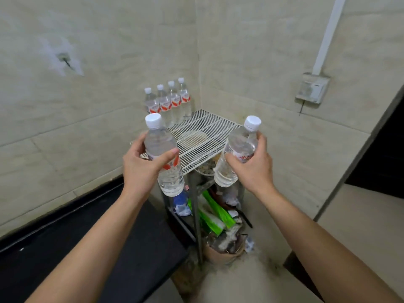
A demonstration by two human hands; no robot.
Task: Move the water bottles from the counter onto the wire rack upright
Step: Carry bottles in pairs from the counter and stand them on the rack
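My left hand (142, 169) grips a clear water bottle (161, 147) with a white cap and red label, held almost upright above the near left corner of the white wire rack (205, 136). My right hand (253, 165) holds a second bottle (236, 154), tilted with its cap to the upper right, over the rack's near right edge. Several more bottles (169, 102) stand upright in a row along the rack's far left side, against the tiled wall.
A black counter (91, 237) runs along the left wall below my left arm. Under the rack's top, lower shelves hold green packets (215, 215), a blue-labelled bottle and clutter. A wall socket (312, 87) sits on the right wall. A dark doorway opens at far right.
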